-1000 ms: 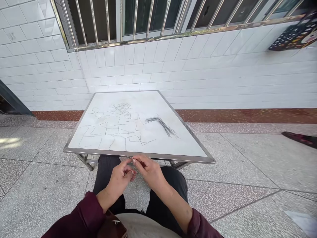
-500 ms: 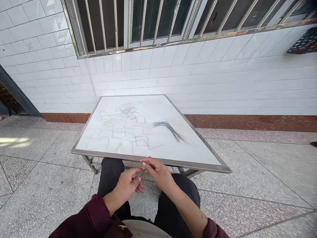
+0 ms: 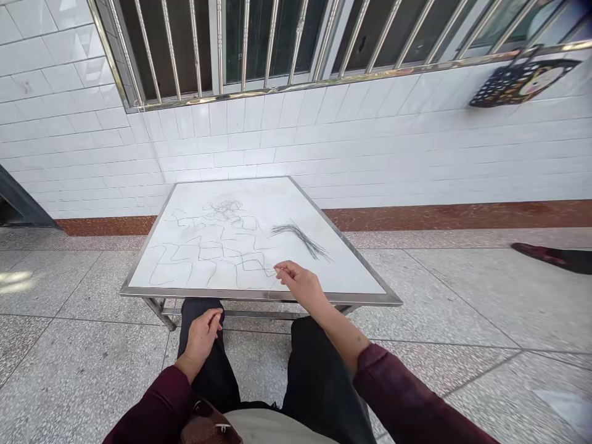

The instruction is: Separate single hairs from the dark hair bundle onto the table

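My right hand (image 3: pixel 298 285) is over the front part of the white-topped table (image 3: pixel 351 280), its fingertips pinched on a thin wire that is barely visible below them. Close to my left knee, my left hand (image 3: pixel 201 333) has its fingers curled together, and I see nothing in them. Bent thin wires (image 3: pixel 215 246) lie spread over the left and middle of the tabletop. Behind them is a tangled heap of wire (image 3: pixel 226 209). A bundle of straighter dark wires (image 3: pixel 303 237) lies to the right, beyond my right hand.
A metal rim (image 3: pixel 259 296) edges the table, just beyond my knees. White tiled wall (image 3: pixel 240 139) and a barred window (image 3: pixel 268 49) stand behind it. A patterned bag (image 3: pixel 522 80) hangs at the right, and another person's foot (image 3: pixel 550 254) shows on the floor.
My hands have parted. The right has moved forward over the table with a wire; the left has drawn back leftward to my knee. The view has swung right, bringing a foot into sight.
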`<action>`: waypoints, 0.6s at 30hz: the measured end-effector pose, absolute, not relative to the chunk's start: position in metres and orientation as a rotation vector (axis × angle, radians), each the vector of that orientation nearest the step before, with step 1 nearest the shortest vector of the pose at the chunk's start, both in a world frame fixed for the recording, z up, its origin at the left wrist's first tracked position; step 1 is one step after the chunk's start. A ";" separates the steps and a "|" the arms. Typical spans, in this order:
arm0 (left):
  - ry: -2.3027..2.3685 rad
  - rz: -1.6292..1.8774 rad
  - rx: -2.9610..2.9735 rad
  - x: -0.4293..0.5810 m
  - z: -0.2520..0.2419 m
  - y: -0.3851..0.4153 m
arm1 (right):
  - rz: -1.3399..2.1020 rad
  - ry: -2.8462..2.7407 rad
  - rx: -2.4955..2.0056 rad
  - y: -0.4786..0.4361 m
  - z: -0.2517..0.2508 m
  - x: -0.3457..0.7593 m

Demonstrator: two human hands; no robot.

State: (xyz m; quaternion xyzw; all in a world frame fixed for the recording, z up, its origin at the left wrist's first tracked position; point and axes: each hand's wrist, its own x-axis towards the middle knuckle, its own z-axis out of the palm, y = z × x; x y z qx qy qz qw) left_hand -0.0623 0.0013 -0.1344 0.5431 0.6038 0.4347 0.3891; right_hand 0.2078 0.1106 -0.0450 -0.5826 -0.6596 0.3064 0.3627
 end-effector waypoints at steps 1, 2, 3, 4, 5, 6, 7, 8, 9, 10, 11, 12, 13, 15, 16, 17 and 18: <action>1.552 1.121 1.397 -0.067 -0.137 0.000 | 0.763 -1.702 -1.526 0.120 -0.045 0.213; 1.565 1.138 1.420 -0.070 -0.140 -0.002 | 0.728 -1.708 -1.549 0.129 -0.045 0.218; 1.579 1.156 1.456 -0.073 -0.143 -0.004 | 0.701 -1.719 -1.572 0.139 -0.047 0.223; 1.592 1.173 1.493 -0.075 -0.145 -0.005 | 0.675 -1.727 -1.598 0.149 -0.049 0.229; 1.601 1.186 1.533 -0.077 -0.148 -0.006 | 0.661 -1.731 -1.617 0.158 -0.051 0.235; 1.607 1.194 1.572 -0.078 -0.151 -0.006 | 0.656 -1.736 -1.633 0.167 -0.054 0.240; 1.608 1.192 1.608 -0.079 -0.153 -0.006 | 0.658 -1.744 -1.645 0.175 -0.057 0.244; 1.605 1.183 1.647 -0.080 -0.156 -0.005 | 0.665 -1.755 -1.653 0.183 -0.059 0.247; 1.600 1.169 1.687 -0.080 -0.158 -0.005 | 0.675 -1.768 -1.659 0.189 -0.062 0.250; 1.597 1.154 1.721 -0.080 -0.159 -0.004 | 0.686 -1.782 -1.664 0.194 -0.065 0.251; 1.594 1.140 1.746 -0.080 -0.160 -0.003 | 0.695 -1.795 -1.668 0.199 -0.068 0.251; 1.595 1.133 1.757 -0.080 -0.161 -0.003 | 0.703 -1.804 -1.673 0.202 -0.072 0.251; 1.599 1.130 1.758 -0.079 -0.161 -0.002 | 0.708 -1.809 -1.679 0.206 -0.075 0.251; 1.607 1.132 1.751 -0.078 -0.162 -0.002 | 0.714 -1.809 -1.696 0.211 -0.081 0.250; 1.611 1.133 1.754 -0.078 -0.162 -0.001 | 0.714 -1.805 -1.706 0.213 -0.084 0.250; 1.616 1.133 1.764 -0.078 -0.162 -0.001 | 0.712 -1.800 -1.716 0.216 -0.087 0.251; 1.623 1.134 1.782 -0.078 -0.163 -0.001 | 0.709 -1.796 -1.724 0.218 -0.089 0.251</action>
